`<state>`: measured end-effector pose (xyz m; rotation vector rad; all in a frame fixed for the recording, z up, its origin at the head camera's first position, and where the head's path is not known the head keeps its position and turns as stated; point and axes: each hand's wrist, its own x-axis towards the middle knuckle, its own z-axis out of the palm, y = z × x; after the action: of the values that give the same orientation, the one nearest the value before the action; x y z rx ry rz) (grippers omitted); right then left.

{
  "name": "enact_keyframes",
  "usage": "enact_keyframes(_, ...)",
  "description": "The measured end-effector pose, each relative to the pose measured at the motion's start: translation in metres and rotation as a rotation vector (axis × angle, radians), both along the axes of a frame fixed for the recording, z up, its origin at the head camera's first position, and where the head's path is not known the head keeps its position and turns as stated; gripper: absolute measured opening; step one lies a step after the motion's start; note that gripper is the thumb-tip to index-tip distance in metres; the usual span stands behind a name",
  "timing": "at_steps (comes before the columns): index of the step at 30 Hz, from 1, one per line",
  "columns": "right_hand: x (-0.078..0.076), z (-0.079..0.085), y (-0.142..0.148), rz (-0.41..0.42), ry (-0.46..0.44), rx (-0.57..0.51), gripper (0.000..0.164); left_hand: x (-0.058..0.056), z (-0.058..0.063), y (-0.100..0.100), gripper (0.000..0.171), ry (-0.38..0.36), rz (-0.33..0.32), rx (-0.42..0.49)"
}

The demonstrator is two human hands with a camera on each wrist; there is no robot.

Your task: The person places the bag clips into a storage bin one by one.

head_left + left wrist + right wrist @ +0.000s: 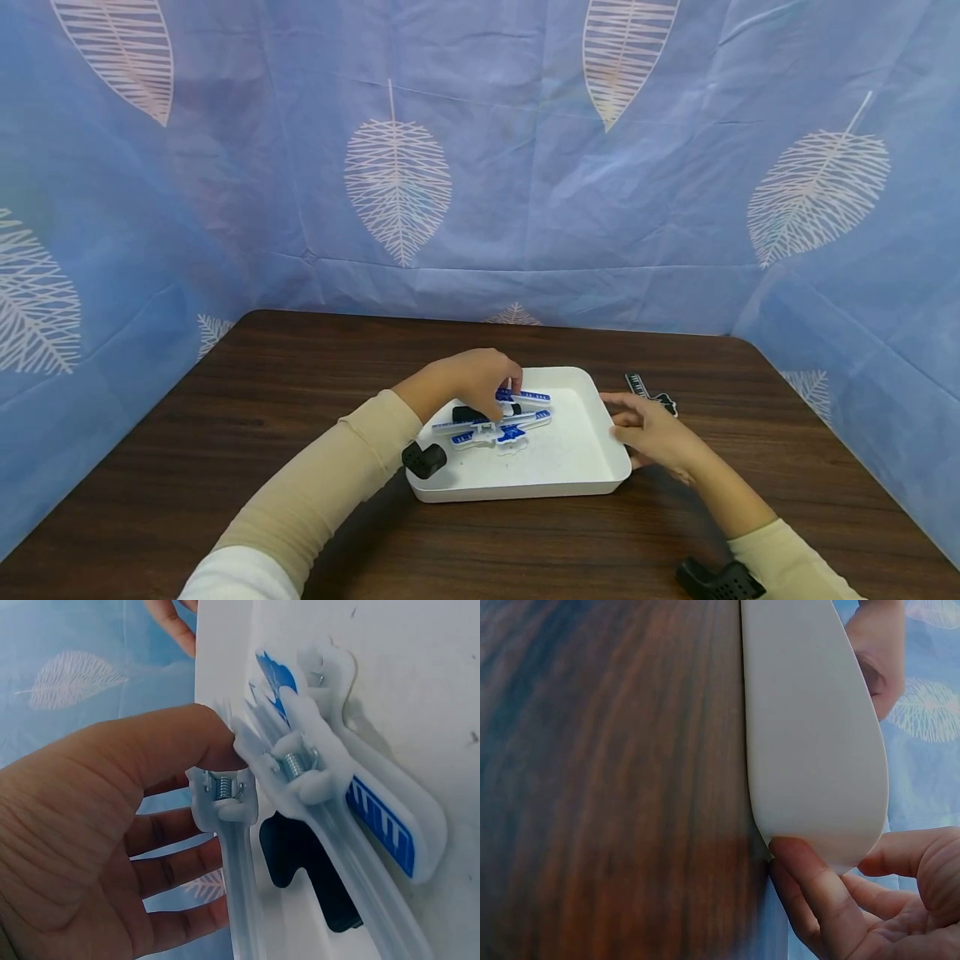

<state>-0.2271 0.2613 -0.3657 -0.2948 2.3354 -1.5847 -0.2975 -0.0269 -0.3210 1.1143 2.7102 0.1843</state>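
Note:
My left hand (pixel 480 383) is over the white tray (pixel 525 475), its thumb and fingers around a white spring clip (pixel 238 855) with a coiled metal spring. In the head view, the clip at these fingers shows a blue keyboard pattern. Beside it in the tray lie more blue-and-white clips (pixel 512 432) and a black clip (pixel 315 877), partly covered by a white one. My right hand (pixel 652 429) holds the tray's right end. In the right wrist view, its thumb is at the rim and its fingertips (pixel 787 847) press low on the outer wall.
A black clip with a white keyboard pattern (pixel 651 393) lies on the dark wooden table (pixel 337 358), just beyond my right hand. Blue cloth with white leaves (pixel 487 208) hangs behind the table and at both sides. Black wrist devices (pixel 424 459) are on both arms.

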Motion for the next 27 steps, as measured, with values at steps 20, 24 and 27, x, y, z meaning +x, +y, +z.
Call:
enact_keyframes(20,0.0,-0.001,0.0,-0.005,-0.002,0.012,0.058,-0.009,0.001,0.013,0.026,-0.095,0.031,-0.003)
enact_keyframes(24,0.0,0.0,0.0,-0.005,-0.001,0.014,0.058,-0.01,0.002,0.014,0.022,-0.101,0.041,-0.01)
enact_keyframes(27,0.0,0.0,-0.001,-0.004,-0.001,0.015,0.058,-0.01,0.002,0.015,0.022,-0.103,0.048,-0.012)
